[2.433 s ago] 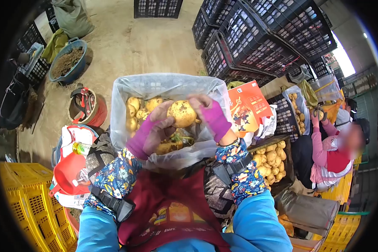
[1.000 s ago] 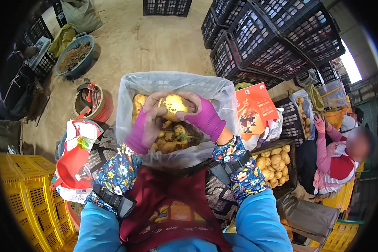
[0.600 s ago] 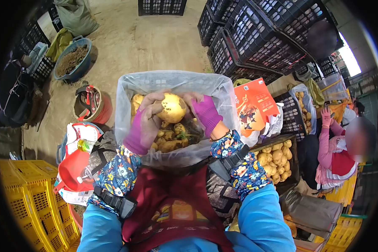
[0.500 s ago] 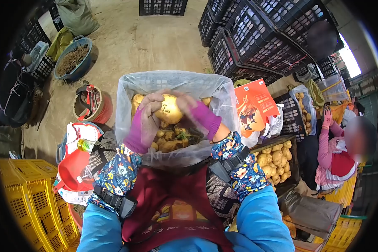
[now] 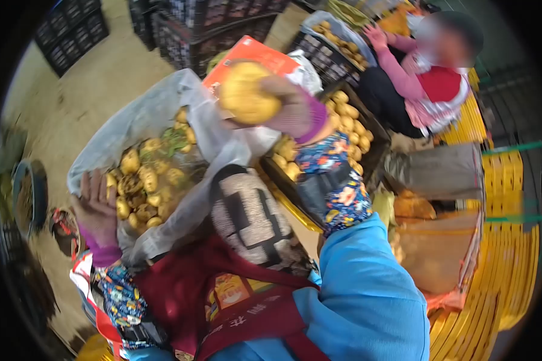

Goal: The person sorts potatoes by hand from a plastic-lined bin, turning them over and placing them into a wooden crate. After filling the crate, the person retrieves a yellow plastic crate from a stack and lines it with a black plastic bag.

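Note:
My right hand (image 5: 290,108), in a dusty purple glove, is wrapped round a large yellow potato (image 5: 247,93), both slightly blurred. It is raised between the crate lined with clear plastic (image 5: 105,135) and a dark crate of potatoes (image 5: 373,157). Gloved too, my left hand (image 5: 96,210) lies at the near left side of the lined crate, fingers stretched out and no object visible in them. Inside that crate are several potatoes (image 5: 149,177), some dark and damaged, with a bit of green leaf (image 5: 173,139).
A red-orange box (image 5: 253,51) stands behind my right hand. At the right sits another person (image 5: 421,90) in pink sleeves beside a further lined crate of potatoes (image 5: 343,42). Black crates (image 5: 211,27) are stacked at the back; yellow crates (image 5: 503,253) stand far right.
My view has turned rightward. The right hand has carried the potato up and right, out of the lined crate. My left hand has come off the potato and moved to the crate's left side.

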Demonstrator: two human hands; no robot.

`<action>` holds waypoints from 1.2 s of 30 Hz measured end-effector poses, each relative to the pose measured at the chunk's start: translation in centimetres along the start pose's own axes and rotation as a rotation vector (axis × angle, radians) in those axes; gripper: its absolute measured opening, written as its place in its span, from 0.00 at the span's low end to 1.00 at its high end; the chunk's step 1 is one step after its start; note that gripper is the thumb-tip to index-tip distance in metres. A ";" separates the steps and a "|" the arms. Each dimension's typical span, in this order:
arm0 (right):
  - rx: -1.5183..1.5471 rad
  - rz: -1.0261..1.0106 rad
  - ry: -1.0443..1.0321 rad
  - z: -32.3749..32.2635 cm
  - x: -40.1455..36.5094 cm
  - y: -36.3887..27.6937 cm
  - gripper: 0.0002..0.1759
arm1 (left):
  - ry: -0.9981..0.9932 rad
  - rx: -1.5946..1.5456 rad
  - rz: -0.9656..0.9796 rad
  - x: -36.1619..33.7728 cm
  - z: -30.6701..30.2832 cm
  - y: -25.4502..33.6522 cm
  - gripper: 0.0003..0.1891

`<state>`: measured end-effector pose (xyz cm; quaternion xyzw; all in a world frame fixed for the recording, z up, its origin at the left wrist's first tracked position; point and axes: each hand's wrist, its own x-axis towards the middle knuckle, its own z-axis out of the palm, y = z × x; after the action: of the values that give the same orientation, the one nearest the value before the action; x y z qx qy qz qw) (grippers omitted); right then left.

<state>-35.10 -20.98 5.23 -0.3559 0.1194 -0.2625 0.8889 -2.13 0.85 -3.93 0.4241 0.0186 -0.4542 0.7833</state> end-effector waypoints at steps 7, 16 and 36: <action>-0.390 -0.057 0.850 -15.8 -19.0 2.2 0.25 | -0.031 0.027 -0.045 -0.6 1.5 -1.0 0.29; -0.878 0.215 1.025 -25.1 -22.5 13.0 0.25 | 0.005 0.108 -0.067 1.3 -0.1 -2.4 0.28; -1.307 0.640 0.787 -23.8 -19.4 11.4 0.31 | -0.077 0.066 -0.045 0.8 -0.5 -1.4 0.29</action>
<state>-56.42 -16.90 -19.36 -0.6320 0.6460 0.0202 0.4275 -2.50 0.33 -5.51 0.4312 -0.0171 -0.4882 0.7586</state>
